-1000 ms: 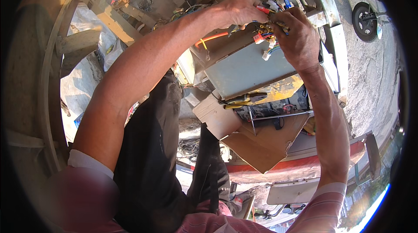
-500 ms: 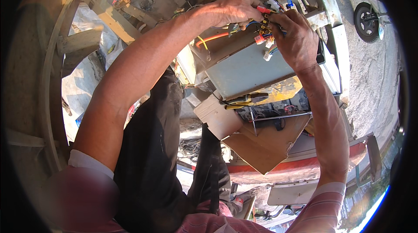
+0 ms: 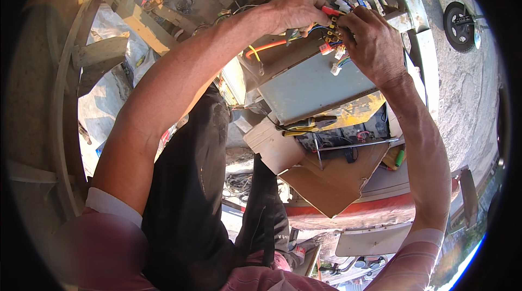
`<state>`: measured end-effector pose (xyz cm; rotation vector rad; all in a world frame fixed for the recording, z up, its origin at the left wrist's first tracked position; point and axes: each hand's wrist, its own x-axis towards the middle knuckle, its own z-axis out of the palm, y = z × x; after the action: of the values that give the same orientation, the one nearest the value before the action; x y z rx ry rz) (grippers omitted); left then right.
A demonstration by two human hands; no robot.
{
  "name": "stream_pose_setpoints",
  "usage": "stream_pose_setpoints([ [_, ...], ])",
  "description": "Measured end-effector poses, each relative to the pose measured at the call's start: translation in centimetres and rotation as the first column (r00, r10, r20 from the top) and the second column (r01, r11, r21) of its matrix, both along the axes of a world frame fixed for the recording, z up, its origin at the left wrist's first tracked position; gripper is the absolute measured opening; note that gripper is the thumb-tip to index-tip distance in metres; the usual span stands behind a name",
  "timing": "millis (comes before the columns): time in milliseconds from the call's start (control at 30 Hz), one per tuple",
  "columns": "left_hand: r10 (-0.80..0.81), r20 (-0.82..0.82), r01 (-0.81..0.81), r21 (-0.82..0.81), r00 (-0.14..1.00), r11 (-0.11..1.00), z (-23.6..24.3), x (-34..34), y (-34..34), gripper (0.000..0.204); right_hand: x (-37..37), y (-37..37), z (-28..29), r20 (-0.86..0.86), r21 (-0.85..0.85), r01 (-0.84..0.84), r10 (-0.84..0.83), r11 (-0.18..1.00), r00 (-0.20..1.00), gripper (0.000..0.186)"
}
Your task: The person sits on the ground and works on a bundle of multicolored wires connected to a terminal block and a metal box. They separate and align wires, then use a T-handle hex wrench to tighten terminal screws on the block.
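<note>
At the top of the view, both my hands are close together over a bundle of coloured wires with plastic connectors. My left hand (image 3: 299, 13) is closed, its fingertips at a red connector (image 3: 329, 11). Close by on its right, my right hand (image 3: 374, 44) has bent fingers at the wiring; what lies under the fingertips is hidden. Several connectors hang between the hands, among them a red one (image 3: 325, 48) and a white one (image 3: 335, 69). An orange cable (image 3: 267, 46) runs out below my left wrist. Beneath the wiring is a grey metal box (image 3: 312, 87).
Yellow-handled pliers (image 3: 310, 123) rest below the box, near a yellow worn panel (image 3: 353, 111). Cardboard (image 3: 329, 185) lies nearer me, with a metal rod (image 3: 359, 144) across it. A green handle (image 3: 401, 157) shows beside my right forearm. A wheel (image 3: 459, 27) stands far right.
My right hand and forearm have shifted slightly right and down, uncovering the green handle. The left hand stays nearly in place at the red connector.
</note>
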<state>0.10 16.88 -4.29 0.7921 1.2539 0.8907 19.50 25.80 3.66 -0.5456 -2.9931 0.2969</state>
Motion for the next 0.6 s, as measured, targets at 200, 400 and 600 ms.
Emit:
stream_pose_setpoints([
  [200, 0.003, 0.033, -0.003, -0.002, 0.999, 1.0, 0.2, -0.1, -0.1, 0.024, -0.5, 0.6, 0.1, -0.018, 0.033, -0.067, 0.067, 0.997, 0.998, 0.012],
  [400, 0.002, 0.082, -0.003, 0.021, 0.997, 1.0, 0.1, -0.1, -0.1, 0.021, -0.7, 1.4, 0.1, -0.035, 0.035, -0.21, 0.212, 0.977, 0.977, 0.011],
  [600, -0.019, 0.08, 0.019, 0.003, 0.997, 1.0, 0.0, -0.2, -0.1, 0.02, -1.0, 2.5, 0.1, -0.001, 0.021, -0.267, 0.267, 0.964, 0.964, 0.014],
])
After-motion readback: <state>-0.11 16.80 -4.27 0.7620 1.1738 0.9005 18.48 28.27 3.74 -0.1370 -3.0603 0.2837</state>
